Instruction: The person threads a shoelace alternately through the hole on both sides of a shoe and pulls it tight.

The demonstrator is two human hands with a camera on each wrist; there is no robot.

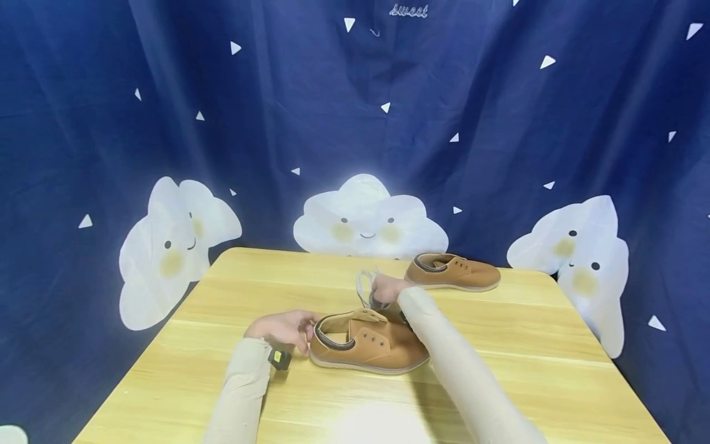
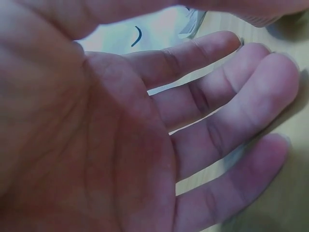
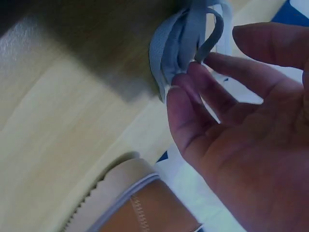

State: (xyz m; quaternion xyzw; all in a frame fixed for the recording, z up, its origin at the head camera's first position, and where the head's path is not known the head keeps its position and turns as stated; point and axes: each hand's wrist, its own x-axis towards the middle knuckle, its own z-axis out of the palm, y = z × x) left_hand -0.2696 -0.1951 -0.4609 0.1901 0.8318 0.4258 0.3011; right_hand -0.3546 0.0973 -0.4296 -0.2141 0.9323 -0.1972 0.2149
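A tan lace-up shoe [image 1: 396, 348], its eyelets without laces, rests on the table with its toe to the right. At its heel is my left hand [image 1: 283, 328]; the left wrist view shows that palm [image 2: 120, 140] with the fingers spread and slightly bent, nothing in them. Behind the shoe, my right hand [image 1: 388, 290] is at a bundle of grey shoelaces [image 1: 364, 288]. The right wrist view has the fingertips against the looped laces [image 3: 176, 48], the thumb apart from the fingers. A second tan shoe [image 1: 466, 274] stands farther back; its sole and upper [image 3: 149, 203] show in the right wrist view.
The wooden table [image 1: 527, 345] carries both shoes and the laces. A dark blue curtain [image 1: 310, 92] with white clouds and triangles hangs close behind the table's back edge and along its sides.
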